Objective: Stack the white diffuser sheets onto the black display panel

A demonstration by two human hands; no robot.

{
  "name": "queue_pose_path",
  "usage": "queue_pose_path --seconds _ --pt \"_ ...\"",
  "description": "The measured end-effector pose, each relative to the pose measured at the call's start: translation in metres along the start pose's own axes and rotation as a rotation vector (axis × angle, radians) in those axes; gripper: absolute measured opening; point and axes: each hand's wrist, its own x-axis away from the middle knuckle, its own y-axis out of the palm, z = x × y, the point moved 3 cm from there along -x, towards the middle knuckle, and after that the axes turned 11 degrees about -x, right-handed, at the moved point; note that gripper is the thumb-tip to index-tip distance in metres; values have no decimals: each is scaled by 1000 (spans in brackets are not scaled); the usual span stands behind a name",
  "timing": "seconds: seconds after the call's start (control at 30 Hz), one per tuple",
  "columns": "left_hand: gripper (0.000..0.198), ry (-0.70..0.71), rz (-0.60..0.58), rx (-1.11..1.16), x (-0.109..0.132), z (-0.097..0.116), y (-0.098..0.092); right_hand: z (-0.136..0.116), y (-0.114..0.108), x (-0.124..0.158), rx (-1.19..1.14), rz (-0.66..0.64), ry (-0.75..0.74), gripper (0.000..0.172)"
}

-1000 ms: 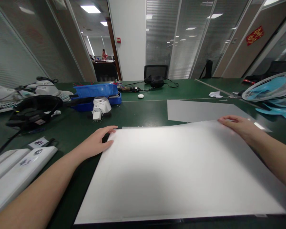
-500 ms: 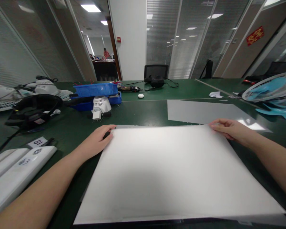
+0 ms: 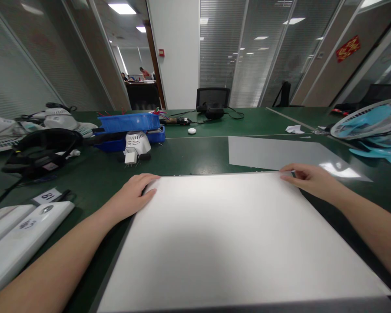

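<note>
Over the last 1.0 s the right hand (image 3: pixel 308 180) has moved inward, and the far right corner of the white sheet (image 3: pixel 228 243) with it. The sheet lies flat in front of the person, with a grey margin (image 3: pixel 247 305) along its near and left edges. White slabs (image 3: pixel 42 234) lie to the left. At the far left corner, the left hand (image 3: pixel 137 193) rests half open, thumb and fingers parted. The right hand's thumb and forefinger sit slightly apart at the far right corner; I cannot tell whether they pinch it. Beyond, the dark green tabletop (image 3: pixel 195 154) bears a glossy grey sheet (image 3: pixel 267 152), 2 stacked blue trays (image 3: pixel 128 123) and 1 white disc (image 3: pixel 192 131). Past it are 1 mesh chair (image 3: pixel 211 94), glass partitions with blinds (image 3: pixel 221 48), and a white wall (image 3: pixel 174 65) with 1 red box (image 3: pixel 161 53). Through the doorway, a person (image 3: pixel 145 72) leans over a desk.
</note>
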Motion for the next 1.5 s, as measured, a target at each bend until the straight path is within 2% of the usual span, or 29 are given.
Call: queue_pose_path --seconds 0.17,0.37,0.63,0.93,1.3,1.5 --pt "56 -4 -11 -24 -1 -1 3 -2 3 -2 60 -41 11 78" --pt "55 -14 -10 -12 0 -1 3 2 5 -2 44 -37 19 69" --pt "54 -19 -7 -12 -1 -1 3 2 4 -2 46 -24 7 71" --pt "54 -15 -4 -16 -1 -2 5 1 4 -2 35 -26 35 60" --pt "54 -19 -3 -9 -1 -3 6 -7 7 -3 -19 34 21 65" --pt "56 -34 -16 1 -1 -1 5 -1 8 -4 56 61 45 70"
